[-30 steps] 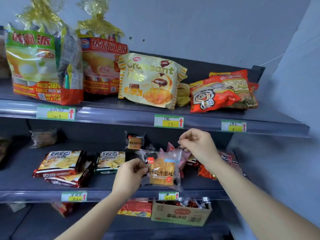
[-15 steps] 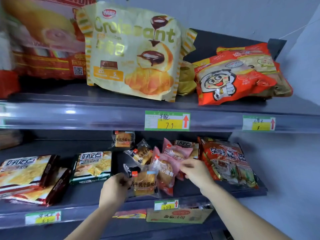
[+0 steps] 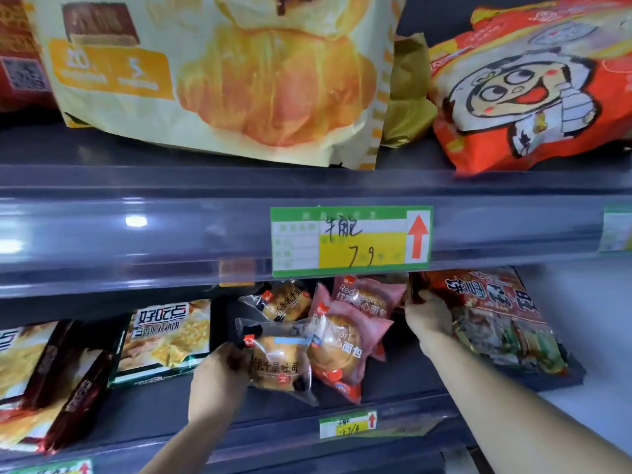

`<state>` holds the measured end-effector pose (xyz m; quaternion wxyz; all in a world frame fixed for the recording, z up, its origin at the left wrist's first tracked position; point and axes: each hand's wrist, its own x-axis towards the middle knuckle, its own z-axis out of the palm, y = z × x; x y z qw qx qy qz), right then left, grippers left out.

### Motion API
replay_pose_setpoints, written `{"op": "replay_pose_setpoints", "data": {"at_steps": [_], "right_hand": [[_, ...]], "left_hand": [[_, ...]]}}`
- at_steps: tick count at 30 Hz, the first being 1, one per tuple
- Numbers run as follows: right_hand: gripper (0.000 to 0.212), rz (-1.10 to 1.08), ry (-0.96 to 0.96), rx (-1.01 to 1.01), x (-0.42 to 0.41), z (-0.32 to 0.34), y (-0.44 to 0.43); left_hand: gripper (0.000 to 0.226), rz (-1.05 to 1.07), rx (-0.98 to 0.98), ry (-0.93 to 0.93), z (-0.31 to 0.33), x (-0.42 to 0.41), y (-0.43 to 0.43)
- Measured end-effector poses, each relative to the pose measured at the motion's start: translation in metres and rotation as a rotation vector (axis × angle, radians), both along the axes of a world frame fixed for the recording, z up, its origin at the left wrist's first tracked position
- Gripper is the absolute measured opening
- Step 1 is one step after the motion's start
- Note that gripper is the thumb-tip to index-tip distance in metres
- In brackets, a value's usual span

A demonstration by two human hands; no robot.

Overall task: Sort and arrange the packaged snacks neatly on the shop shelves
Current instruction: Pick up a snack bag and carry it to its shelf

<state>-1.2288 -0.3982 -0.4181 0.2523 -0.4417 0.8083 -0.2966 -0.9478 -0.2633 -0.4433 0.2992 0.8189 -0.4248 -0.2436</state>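
Now the view sits closer than half a second ago. Right hand (image 3: 429, 318) has moved off the pink "Red bean" packs (image 3: 345, 350) to grip the red bag (image 3: 492, 323). Left hand (image 3: 219, 378), fingers closed, holds the toast pack (image 3: 278, 362) on the lower shelf (image 3: 393, 388). Price tag (image 3: 350, 241) reads "79".
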Motion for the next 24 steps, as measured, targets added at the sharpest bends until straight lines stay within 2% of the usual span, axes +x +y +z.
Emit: {"op": "replay_pose_setpoints", "data": {"at_steps": [4, 7, 10, 15, 17, 20, 24], "right_hand": [[0.033, 0.028, 0.011, 0.064, 0.009, -0.005, -0.007], [0.025, 0.028, 0.004, 0.071, 0.014, -0.007, -0.014], [0.027, -0.005, 0.028, 0.126, 0.015, -0.006, -0.018], [0.005, 0.021, -0.035, 0.159, 0.019, -0.005, -0.021], [0.009, 0.003, -0.101, 0.128, 0.022, -0.003, -0.024], [0.023, -0.009, 0.024, 0.085, 0.022, 0.003, -0.023], [0.013, -0.084, 0.073, -0.236, 0.011, 0.02, -0.021]], "left_hand": [[0.015, 0.021, -0.011, 0.01, -0.006, -0.002, 0.0], [0.021, 0.027, -0.06, 0.016, -0.007, -0.006, 0.003], [0.014, 0.034, -0.107, 0.032, -0.006, -0.008, 0.007], [0.013, 0.068, -0.111, 0.209, -0.004, -0.016, 0.013], [0.01, 0.087, -0.13, 0.265, -0.003, -0.02, 0.016], [0.019, 0.048, -0.15, 0.319, 0.002, -0.025, 0.023], [0.034, 0.001, -0.089, 0.308, 0.007, -0.031, 0.025]]}}
